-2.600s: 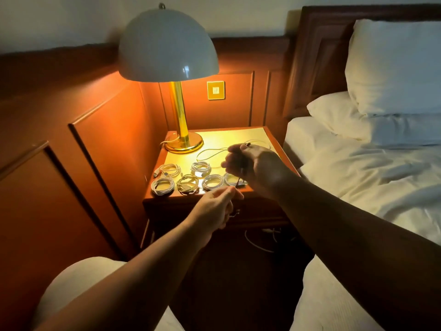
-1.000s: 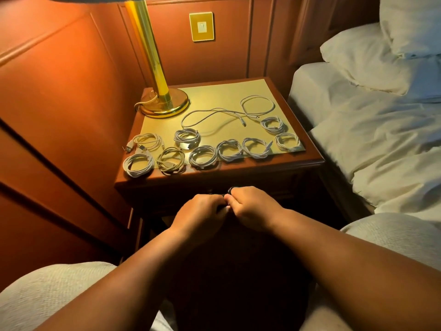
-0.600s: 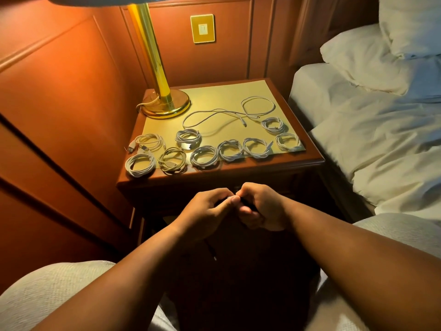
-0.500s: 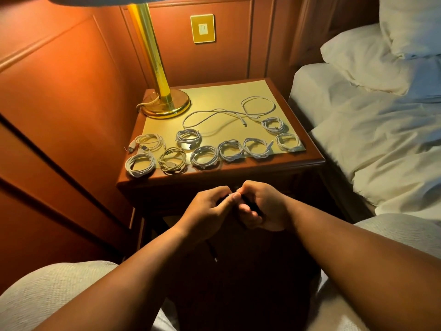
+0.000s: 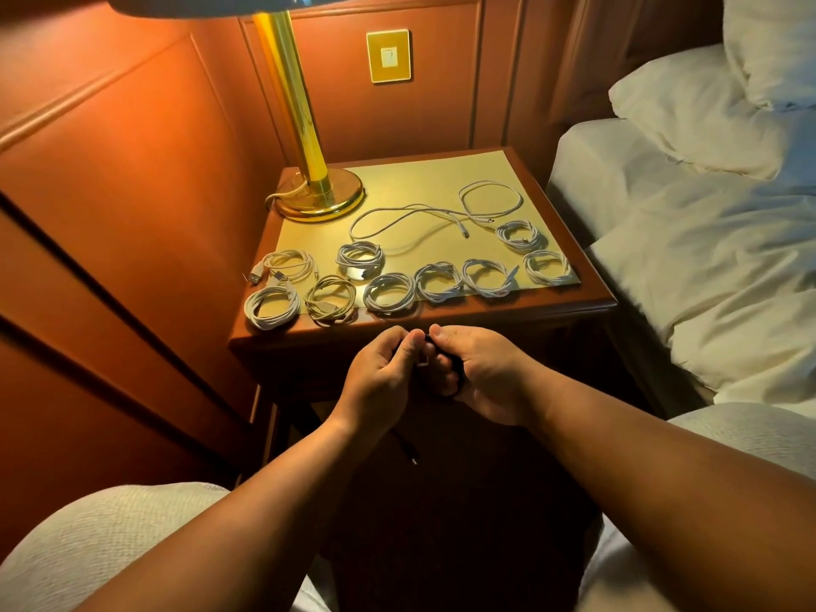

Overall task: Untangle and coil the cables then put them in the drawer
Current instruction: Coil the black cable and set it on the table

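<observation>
Since half a second ago, both hands are staying together just below the front edge of the red-brown wooden nightstand (image 5: 485,309), barely shifting. The left hand (image 5: 379,382) and the right hand (image 5: 481,377) are curling their fingers around a thin black cable (image 5: 455,382), thumbs meeting at the top. Part of that cable is looping dark against the right palm, while a loose end (image 5: 408,450) is hanging down below the left wrist, its long axis running roughly downward toward the dim floor.

On the nightstand top, nine coiled white cables are lying flat in two rough rows, among them the front-left coil (image 5: 271,307) and the far-right coil (image 5: 546,268). Behind them an uncoiled white cable (image 5: 424,214) is sprawling left to right in open loops. A brass lamp base (image 5: 320,194) is standing at the back left corner. Whether a drawer is open under the top I cannot tell; that area is in shadow.
</observation>
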`<state>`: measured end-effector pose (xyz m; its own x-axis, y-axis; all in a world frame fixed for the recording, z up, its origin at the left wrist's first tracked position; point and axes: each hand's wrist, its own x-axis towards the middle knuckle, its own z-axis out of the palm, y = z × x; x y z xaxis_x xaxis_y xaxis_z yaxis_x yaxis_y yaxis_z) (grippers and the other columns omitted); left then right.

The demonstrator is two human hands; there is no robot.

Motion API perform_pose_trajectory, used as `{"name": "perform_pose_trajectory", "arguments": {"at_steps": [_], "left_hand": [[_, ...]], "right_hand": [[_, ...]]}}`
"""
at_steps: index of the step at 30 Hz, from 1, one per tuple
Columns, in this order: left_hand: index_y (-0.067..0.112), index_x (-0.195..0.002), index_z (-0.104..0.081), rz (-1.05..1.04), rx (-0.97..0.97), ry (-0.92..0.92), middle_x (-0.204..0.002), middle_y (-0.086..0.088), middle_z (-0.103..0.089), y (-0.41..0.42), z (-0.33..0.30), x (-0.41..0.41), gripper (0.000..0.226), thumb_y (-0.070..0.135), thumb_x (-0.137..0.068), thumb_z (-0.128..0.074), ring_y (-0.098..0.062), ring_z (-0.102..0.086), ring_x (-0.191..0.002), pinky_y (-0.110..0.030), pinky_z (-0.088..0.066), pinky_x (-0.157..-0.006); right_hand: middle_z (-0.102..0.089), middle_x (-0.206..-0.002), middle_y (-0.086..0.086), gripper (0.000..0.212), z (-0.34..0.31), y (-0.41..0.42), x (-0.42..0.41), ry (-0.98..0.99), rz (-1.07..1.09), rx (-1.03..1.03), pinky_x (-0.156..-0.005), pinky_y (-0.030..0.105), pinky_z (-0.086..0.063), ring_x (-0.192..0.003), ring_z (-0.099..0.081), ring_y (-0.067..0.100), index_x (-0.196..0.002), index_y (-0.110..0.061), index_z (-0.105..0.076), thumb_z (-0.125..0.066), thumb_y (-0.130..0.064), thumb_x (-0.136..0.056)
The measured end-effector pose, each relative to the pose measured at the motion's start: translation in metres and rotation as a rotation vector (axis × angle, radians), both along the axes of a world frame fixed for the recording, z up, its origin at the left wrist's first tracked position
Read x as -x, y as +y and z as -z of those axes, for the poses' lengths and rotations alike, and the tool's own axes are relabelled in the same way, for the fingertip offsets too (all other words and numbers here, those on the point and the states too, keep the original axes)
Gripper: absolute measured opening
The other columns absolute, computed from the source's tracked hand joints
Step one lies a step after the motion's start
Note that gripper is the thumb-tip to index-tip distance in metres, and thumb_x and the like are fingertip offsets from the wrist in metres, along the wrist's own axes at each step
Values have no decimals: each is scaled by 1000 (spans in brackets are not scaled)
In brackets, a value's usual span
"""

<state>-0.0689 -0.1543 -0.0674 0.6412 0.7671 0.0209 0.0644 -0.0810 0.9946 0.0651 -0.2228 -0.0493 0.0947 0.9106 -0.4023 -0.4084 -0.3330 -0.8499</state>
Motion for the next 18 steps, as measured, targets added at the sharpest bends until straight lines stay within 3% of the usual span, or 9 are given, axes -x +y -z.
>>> {"name": "perform_pose_trajectory", "arguments": {"at_steps": [2, 4, 5, 7, 9, 14, 16, 18], "left_hand": [[11, -88, -63, 45, 78, -24, -80, -12, -61, -2, -5, -1, 32, 41, -96, -55, -24, -55, -77, -46, -49, -74], [10, -90, -60, 68, 185, -23, -68, 1, -58, -3, -10, -1, 25, 26, -104, -46, -9, -53, -63, -22, -45, -59], [10, -91, -57, 74, 224, -8, -63, 5, -53, -3, -11, -1, 23, 22, -105, -43, -5, -48, -57, -17, -39, -53], [12, -95, -55, 57, 230, 5, -64, 5, -47, 0, -6, -2, 15, 20, -103, -46, -6, -42, -56, -19, -34, -52], [15, -94, -58, -24, 186, 2, -69, 3, -53, 3, -3, -2, 8, 21, -98, -57, -7, -48, -62, -21, -40, -58], [9, -85, -74, -178, 122, -22, -82, -12, -71, -2, -3, 1, 17, 26, -89, -71, -21, -64, -79, -42, -53, -76], [8, -90, -75, -133, 100, -30, -87, -15, -73, -7, -4, 1, 21, 25, -93, -65, -21, -67, -81, -39, -54, -76], [13, -98, -74, -58, 115, -3, -94, -6, -76, -12, -4, 0, 13, 22, -92, -67, -13, -71, -89, -26, -55, -77]], "right_hand": [[-39, -56, -4, 41, -1, -2, 2, 50, -8, -11, -50, 22, -28, -49, -33, 9, -73, -15, -49, -30, -29, -107], [-38, -54, -4, 42, 0, -2, 3, 71, 16, -2, -46, 21, -30, -45, -33, 8, -72, -16, -47, -29, -30, -107], [-38, -52, -4, 41, 1, -2, 2, 83, 41, 9, -44, 20, -31, -43, -34, 7, -73, -16, -46, -29, -30, -107], [-38, -49, -6, 40, 1, -3, 1, 103, 82, 27, -42, 20, -32, -39, -35, 6, -74, -16, -45, -29, -30, -107], [-35, -50, -6, 40, 3, -4, 1, 120, 89, 24, -43, 21, -29, -40, -31, 7, -74, -17, -46, -29, -31, -107], [-32, -53, -5, 42, 6, -6, 2, 148, 99, 28, -43, 21, -29, -42, -26, 7, -72, -17, -47, -29, -32, -107], [-32, -54, -5, 41, 6, -5, 2, 138, 123, 7, -45, 22, -29, -44, -26, 8, -73, -17, -47, -29, -31, -107], [-32, -54, -4, 40, 6, -4, 0, 117, 155, -6, -46, 22, -28, -45, -26, 8, -75, -16, -47, -29, -29, -108]]}}
